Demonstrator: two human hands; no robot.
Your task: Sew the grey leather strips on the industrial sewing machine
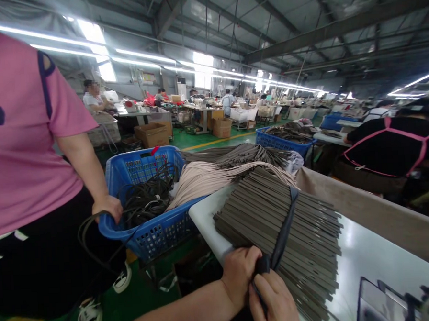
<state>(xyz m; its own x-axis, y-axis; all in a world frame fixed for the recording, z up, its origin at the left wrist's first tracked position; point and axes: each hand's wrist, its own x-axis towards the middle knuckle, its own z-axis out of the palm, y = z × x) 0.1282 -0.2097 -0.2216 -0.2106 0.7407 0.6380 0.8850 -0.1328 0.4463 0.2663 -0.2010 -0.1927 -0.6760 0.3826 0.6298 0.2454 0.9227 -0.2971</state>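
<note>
Left fingers [253, 254], right fingers [267, 286]: gripping dark band [286, 226] | strips [312, 237]: flat, grey-brown, fanned

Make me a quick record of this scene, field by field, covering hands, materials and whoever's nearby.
Left hand: gripping dark band
Right hand: gripping the band, beside the left
Brown strips: spread on white tabletop, band across them
Blue basket: beside the tabletop, holding dark cords
Co-worker: pink shirt, hand at basket's rim
</note>
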